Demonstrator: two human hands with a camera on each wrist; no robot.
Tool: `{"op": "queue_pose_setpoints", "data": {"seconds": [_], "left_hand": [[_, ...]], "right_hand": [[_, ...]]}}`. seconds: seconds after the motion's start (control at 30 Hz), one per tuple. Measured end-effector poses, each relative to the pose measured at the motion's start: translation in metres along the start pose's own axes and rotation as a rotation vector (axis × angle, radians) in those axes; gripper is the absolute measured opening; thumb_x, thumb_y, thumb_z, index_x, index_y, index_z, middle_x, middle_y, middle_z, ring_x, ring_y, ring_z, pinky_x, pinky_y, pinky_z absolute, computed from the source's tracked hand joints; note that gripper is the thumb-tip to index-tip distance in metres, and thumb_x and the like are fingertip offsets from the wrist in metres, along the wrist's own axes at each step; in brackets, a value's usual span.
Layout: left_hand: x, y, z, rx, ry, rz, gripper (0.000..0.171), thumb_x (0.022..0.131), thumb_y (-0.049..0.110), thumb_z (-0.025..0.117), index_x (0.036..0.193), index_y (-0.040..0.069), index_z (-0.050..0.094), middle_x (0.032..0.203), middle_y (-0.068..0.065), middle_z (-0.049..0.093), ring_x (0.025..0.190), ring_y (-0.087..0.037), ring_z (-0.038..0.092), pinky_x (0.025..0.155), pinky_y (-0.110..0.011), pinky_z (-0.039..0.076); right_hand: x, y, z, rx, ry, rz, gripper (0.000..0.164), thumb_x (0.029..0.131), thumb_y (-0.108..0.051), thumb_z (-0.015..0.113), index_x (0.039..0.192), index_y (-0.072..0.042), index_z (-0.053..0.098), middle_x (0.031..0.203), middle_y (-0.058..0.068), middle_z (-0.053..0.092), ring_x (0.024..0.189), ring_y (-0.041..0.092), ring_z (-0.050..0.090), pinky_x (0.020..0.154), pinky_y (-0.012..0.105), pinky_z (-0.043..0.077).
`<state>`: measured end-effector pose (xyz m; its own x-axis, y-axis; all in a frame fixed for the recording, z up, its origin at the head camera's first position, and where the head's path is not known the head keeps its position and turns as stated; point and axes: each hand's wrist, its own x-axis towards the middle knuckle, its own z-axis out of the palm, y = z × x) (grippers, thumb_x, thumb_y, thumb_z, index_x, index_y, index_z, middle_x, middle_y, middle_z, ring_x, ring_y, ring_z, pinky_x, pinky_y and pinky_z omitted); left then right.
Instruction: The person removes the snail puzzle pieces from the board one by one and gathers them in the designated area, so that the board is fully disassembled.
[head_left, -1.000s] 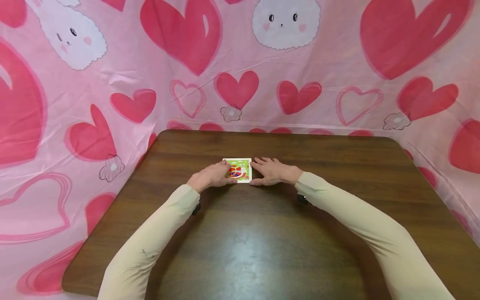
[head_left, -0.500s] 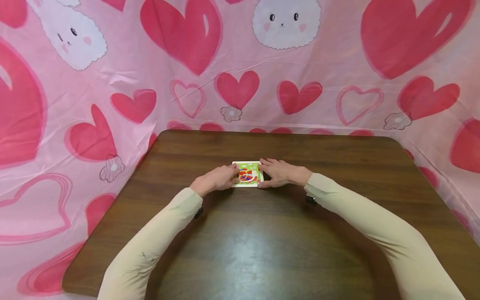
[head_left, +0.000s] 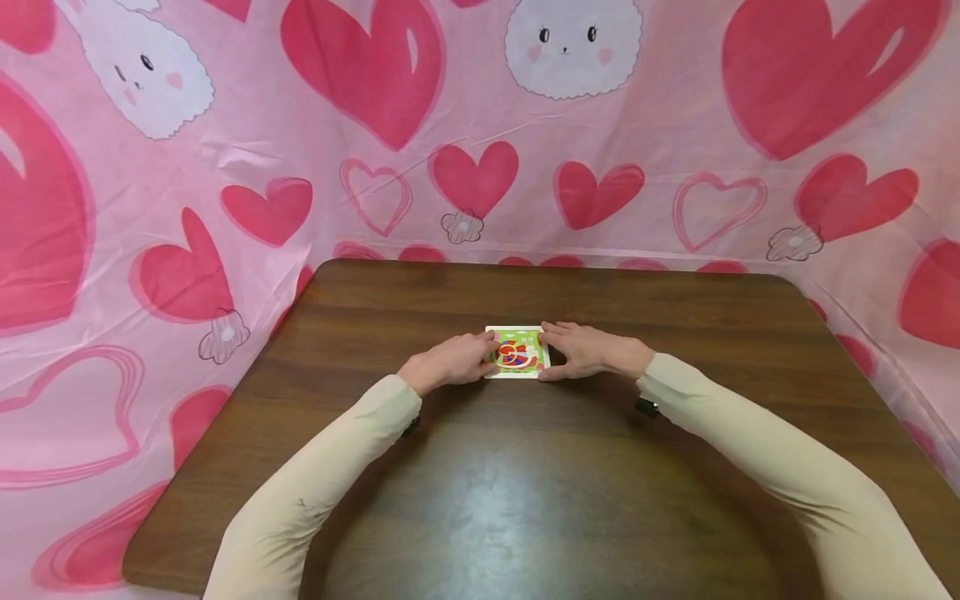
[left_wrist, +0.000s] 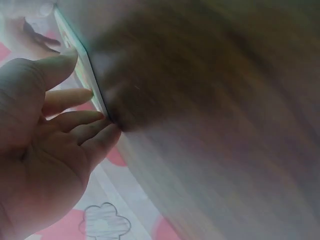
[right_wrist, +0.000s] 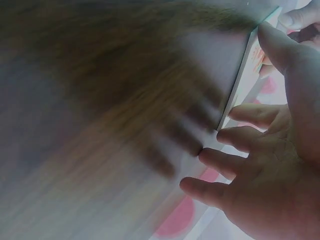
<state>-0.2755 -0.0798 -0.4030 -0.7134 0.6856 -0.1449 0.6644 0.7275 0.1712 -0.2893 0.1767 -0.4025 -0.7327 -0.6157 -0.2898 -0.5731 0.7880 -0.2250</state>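
Picture board (head_left: 521, 354) seen flat on table (head_left: 510, 467), between hands; long axis unclear, neither hand clearly nearer. Left side touched by left hand (head_left: 452, 360), fingers loosely bent; right side met by right hand (head_left: 595, 349), fingers spread; clench seen in neither. Board bordered by white rim (head_left: 513, 377); no container seen

Smooth-looking printed board (head_left: 519, 353), glossy wood-grain tabletop (head_left: 480, 475), creased cloth backdrop (head_left: 660, 108), matt fabric sleeves (head_left: 322, 483)
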Motion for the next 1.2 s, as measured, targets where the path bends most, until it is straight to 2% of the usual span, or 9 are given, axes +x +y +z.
{"op": "queue_pose_setpoints", "data": {"seconds": [0.2, 0.43, 0.67, 0.87, 1.03, 1.2], "left_hand": [[0.014, 0.011, -0.002, 0.003, -0.040, 0.013, 0.050, 0.096, 0.036, 0.062, 0.136, 0.007, 0.056, 0.151, -0.015, 0.044, 0.107, -0.023, 0.064, 0.099, -0.040, 0.049], [0.035, 0.026, 0.002, 0.033, -0.023, 0.058, 0.040, 0.096, 0.036, 0.061, 0.126, 0.009, 0.061, 0.132, -0.009, 0.057, 0.088, -0.020, 0.061, 0.088, -0.037, 0.051], [0.049, 0.041, 0.002, 0.042, -0.034, 0.061, 0.040, 0.096, 0.037, 0.061, 0.125, 0.009, 0.061, 0.129, -0.009, 0.058, 0.085, -0.017, 0.058, 0.085, -0.034, 0.051], [0.053, 0.049, 0.000, 0.070, -0.032, 0.056, 0.035, 0.096, 0.036, 0.062, 0.117, 0.009, 0.063, 0.114, -0.006, 0.060, 0.082, -0.016, 0.054, 0.081, -0.033, 0.049], [0.055, 0.052, 0.002, 0.065, -0.042, 0.042, 0.039, 0.097, 0.037, 0.060, 0.123, 0.009, 0.061, 0.127, -0.008, 0.059, 0.089, -0.017, 0.058, 0.088, -0.034, 0.050], [0.056, 0.053, 0.003, 0.041, -0.049, 0.035, 0.045, 0.097, 0.037, 0.059, 0.132, 0.009, 0.057, 0.149, -0.012, 0.046, 0.114, -0.020, 0.062, 0.101, -0.035, 0.048]], "right_hand": [[-0.017, 0.012, 0.001, 0.022, -0.005, 0.032, 0.090, 0.087, -0.063, 0.060, 0.151, -0.005, 0.035, 0.162, 0.018, 0.019, 0.148, 0.042, 0.021, 0.115, 0.060, 0.024], [-0.035, 0.027, 0.003, 0.037, 0.010, 0.058, 0.090, 0.087, -0.062, 0.060, 0.151, -0.003, 0.034, 0.161, 0.020, 0.020, 0.147, 0.043, 0.023, 0.115, 0.059, 0.026], [-0.048, 0.040, 0.002, 0.040, 0.025, 0.064, 0.089, 0.087, -0.058, 0.064, 0.148, 0.000, 0.037, 0.159, 0.024, 0.025, 0.145, 0.044, 0.027, 0.115, 0.057, 0.027], [-0.050, 0.045, 0.000, 0.062, 0.029, 0.057, 0.088, 0.086, -0.055, 0.067, 0.147, 0.002, 0.038, 0.158, 0.026, 0.027, 0.143, 0.045, 0.031, 0.114, 0.056, 0.029], [-0.051, 0.045, 0.000, 0.069, 0.029, 0.062, 0.089, 0.085, -0.053, 0.069, 0.147, 0.003, 0.037, 0.156, 0.028, 0.028, 0.141, 0.046, 0.033, 0.113, 0.057, 0.030], [-0.052, 0.047, 0.000, 0.083, 0.039, 0.070, 0.090, 0.085, -0.053, 0.070, 0.147, 0.004, 0.037, 0.155, 0.030, 0.029, 0.140, 0.046, 0.035, 0.112, 0.057, 0.030]]}}
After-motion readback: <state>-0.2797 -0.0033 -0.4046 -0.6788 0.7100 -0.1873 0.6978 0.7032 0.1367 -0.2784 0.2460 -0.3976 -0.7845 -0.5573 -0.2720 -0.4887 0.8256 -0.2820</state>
